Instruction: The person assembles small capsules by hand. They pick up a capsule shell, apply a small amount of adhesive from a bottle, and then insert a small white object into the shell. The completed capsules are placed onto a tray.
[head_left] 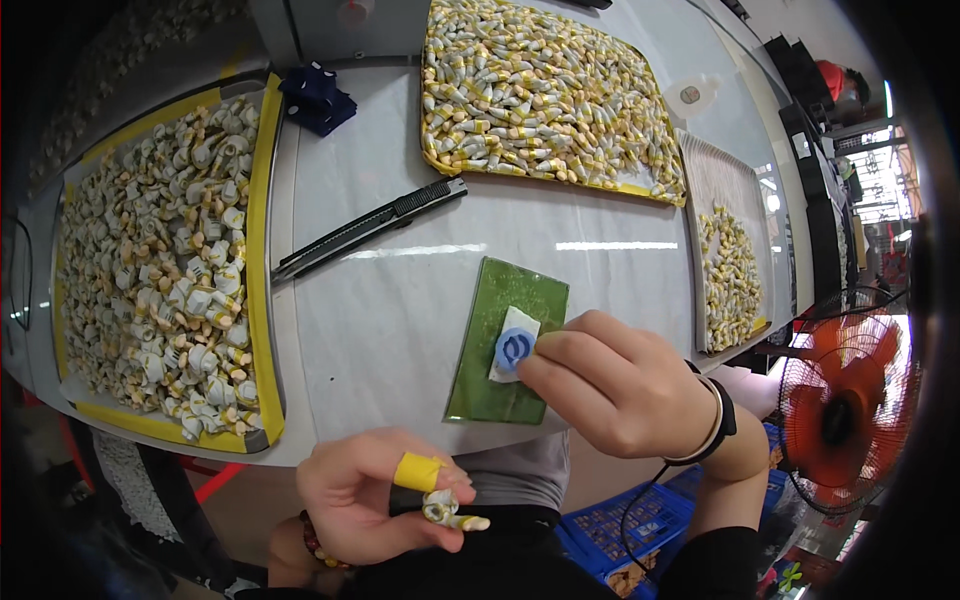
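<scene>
My left hand, yellow tape around one finger, pinches a small white hollow piece near the table's front edge. A slim yellow-and-peach tip sticks out beside that piece. My right hand is closed, its thumb and fingertips on the edge of a round blue piece with dark curved grooves. The blue piece is over a white pad on a green rectangular plate. Whether the blue piece touches the pad I cannot tell.
A yellow-edged tray of small white pieces stands left. Another tray of slim pieces lies at the back, a partly filled one at right. A black utility knife, dark blue cloth and orange fan are nearby.
</scene>
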